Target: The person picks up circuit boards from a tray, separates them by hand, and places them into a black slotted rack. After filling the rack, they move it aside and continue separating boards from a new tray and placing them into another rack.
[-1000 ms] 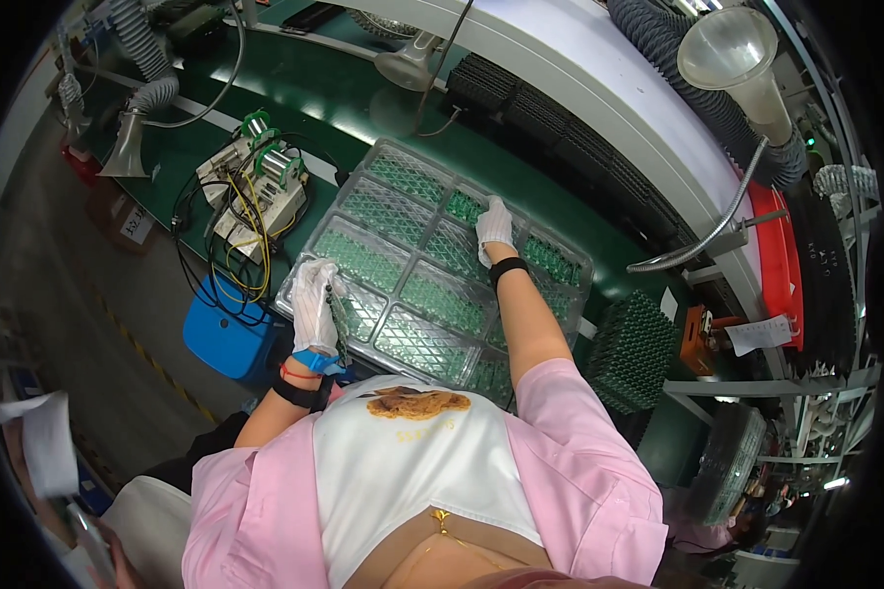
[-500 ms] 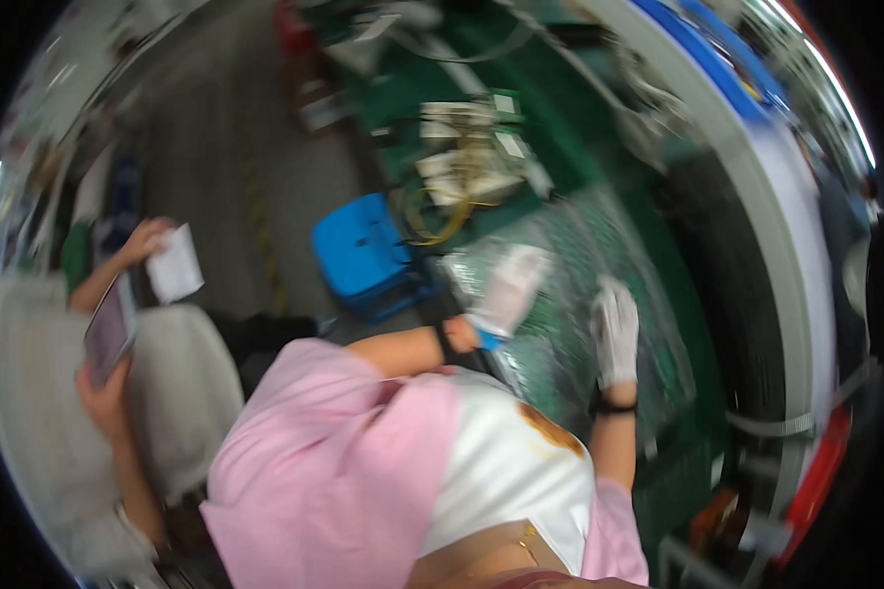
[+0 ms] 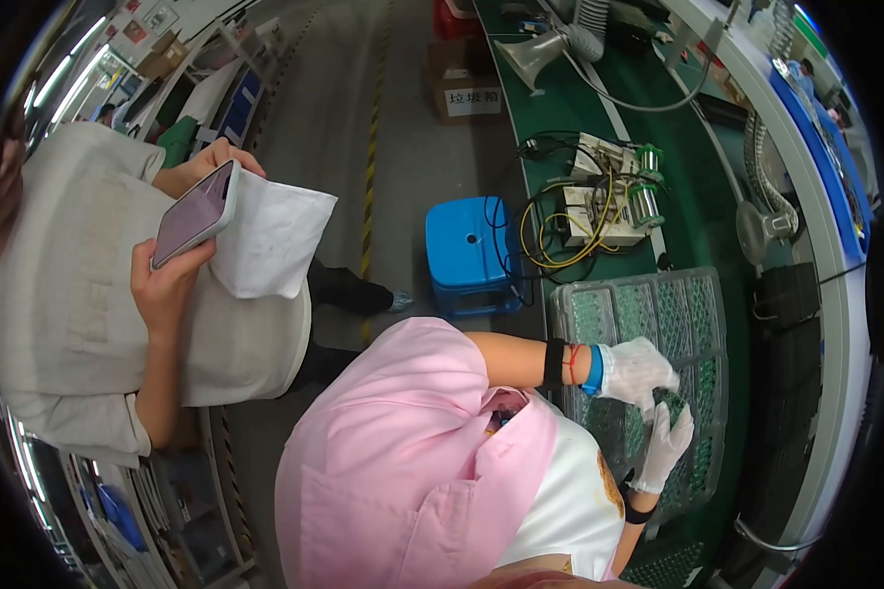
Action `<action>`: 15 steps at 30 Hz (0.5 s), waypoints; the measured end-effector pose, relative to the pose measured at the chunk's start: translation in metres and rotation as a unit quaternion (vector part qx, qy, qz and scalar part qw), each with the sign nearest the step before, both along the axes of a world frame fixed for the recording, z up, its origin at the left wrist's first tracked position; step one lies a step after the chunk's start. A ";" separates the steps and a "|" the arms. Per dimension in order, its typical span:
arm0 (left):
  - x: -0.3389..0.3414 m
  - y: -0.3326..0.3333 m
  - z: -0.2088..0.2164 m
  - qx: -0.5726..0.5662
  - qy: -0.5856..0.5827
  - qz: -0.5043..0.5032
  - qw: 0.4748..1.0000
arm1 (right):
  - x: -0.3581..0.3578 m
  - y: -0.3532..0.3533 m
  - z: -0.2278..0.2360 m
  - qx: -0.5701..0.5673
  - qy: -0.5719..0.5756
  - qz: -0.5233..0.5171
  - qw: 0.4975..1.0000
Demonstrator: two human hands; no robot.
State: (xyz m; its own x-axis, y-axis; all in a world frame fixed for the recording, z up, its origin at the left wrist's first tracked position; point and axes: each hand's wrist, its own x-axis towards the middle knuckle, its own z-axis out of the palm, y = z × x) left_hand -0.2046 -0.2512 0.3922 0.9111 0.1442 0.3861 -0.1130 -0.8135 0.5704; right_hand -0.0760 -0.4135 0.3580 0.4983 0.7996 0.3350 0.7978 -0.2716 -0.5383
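A clear plastic tray (image 3: 572,294) with several compartments lies on the green bench, filled with many small green parts. Over its middle are both my hands, in white gloves and close together. My left hand (image 3: 638,375) comes in from the left, its fingers bent and its thumb apart, pointing down toward the other hand. My right hand (image 3: 666,447) is just below it, thumb and fingers spread in a V. A small dark patch shows between the two sets of fingertips; whether it is a part or the tray behind cannot be made out.
Beyond the tray stand pale boxy devices (image 3: 599,218) with yellow and black cables and green-ended reels. A blue stool (image 3: 467,245) is left of the bench. Fume hoses (image 3: 535,59) hang over the far end. At left, a person (image 3: 118,294) holds a phone and white cloth.
My view has turned and sharpened, with the tray now farther right. My hands, apart and laid flat over the tray before, have come together. The person at left shows nearer.
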 end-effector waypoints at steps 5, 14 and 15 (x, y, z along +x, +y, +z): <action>0.000 -0.002 -0.011 -0.004 -0.022 0.018 1.000 | -0.024 0.005 0.045 0.115 0.122 0.064 0.984; 0.011 -0.024 -0.022 -0.061 -0.154 -0.185 0.969 | 0.000 -0.044 0.065 -0.084 -0.096 0.223 0.966; 0.011 -0.025 -0.020 -0.062 -0.161 -0.218 0.961 | 0.003 -0.046 0.071 -0.073 -0.091 0.283 0.952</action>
State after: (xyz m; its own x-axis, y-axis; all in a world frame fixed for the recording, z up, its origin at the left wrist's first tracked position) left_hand -0.1940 -0.2761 0.3726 0.7318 -0.1603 0.6624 -0.6138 -0.5774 0.5383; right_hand -0.0728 -0.4591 0.4290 -0.0819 0.9677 0.2385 0.9149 0.1679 -0.3670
